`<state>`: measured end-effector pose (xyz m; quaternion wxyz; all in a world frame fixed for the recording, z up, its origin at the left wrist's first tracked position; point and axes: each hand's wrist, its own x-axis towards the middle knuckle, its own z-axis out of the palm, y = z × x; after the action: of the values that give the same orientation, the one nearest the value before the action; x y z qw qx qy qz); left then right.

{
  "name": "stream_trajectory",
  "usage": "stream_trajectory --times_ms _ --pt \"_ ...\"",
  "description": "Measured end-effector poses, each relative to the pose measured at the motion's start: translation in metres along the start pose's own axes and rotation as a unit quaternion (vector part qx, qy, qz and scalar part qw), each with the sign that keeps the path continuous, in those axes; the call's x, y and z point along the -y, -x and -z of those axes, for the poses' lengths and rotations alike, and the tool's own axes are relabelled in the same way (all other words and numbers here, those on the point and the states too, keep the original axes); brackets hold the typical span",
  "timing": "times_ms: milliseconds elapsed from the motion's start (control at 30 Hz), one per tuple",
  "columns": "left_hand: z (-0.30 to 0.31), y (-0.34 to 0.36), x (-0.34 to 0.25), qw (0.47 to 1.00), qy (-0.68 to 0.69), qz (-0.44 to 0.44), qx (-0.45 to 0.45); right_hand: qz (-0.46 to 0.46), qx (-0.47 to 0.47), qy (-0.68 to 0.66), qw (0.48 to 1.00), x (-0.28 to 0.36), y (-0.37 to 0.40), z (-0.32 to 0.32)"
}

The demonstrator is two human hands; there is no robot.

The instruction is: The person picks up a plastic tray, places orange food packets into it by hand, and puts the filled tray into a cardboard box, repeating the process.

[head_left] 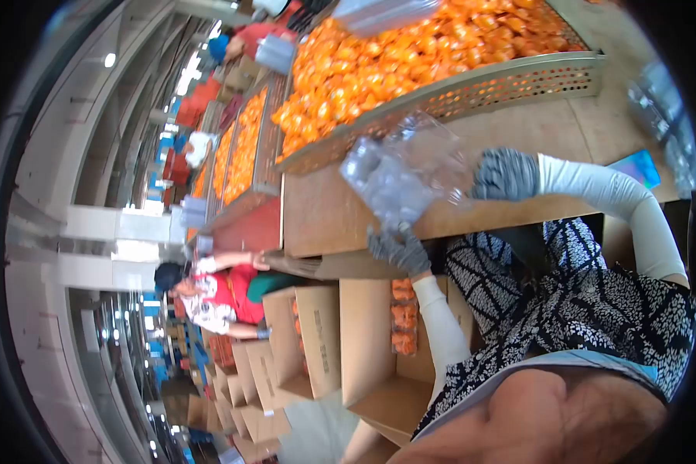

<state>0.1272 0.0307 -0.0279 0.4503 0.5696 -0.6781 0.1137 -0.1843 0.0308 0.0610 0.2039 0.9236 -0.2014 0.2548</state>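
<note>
The camera view is turned sideways. A clear plastic tray (390,182) with moulded cups lies over the wooden table, its transparent lid (433,147) folded open. My left hand (400,251), in a grey glove, is at the tray's lower edge, fingers partly spread; whether it grips the edge is unclear. Beside the lid is my right hand (505,175), also gloved in grey, with its fingers curled; what it holds, if anything, is hidden. Many orange wrapped pieces (410,62) fill a perforated metal-edged bin beyond the tray.
An open carton (379,371) with packed orange trays (404,317) stands beside my left arm. Stacked clear trays (665,116) and a blue packet (638,168) lie past my right hand. A co-worker in red (236,294) is beside further cartons (305,340).
</note>
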Motion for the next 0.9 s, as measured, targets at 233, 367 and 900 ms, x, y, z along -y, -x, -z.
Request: stream_trajectory --times_ms 233,367,900 --pt "-0.042 0.037 -0.087 0.967 0.205 0.007 0.154 -0.084 0.130 -0.099 0.983 0.032 0.094 0.002" --pt "-0.076 0.023 -0.121 0.888 0.308 0.113 0.321 -0.098 0.143 -0.182 0.968 0.028 0.095 -0.005" --pt "-0.093 0.018 -0.118 0.875 0.417 0.027 0.243 -0.611 0.227 -0.049 0.757 -0.319 0.005 -0.058"
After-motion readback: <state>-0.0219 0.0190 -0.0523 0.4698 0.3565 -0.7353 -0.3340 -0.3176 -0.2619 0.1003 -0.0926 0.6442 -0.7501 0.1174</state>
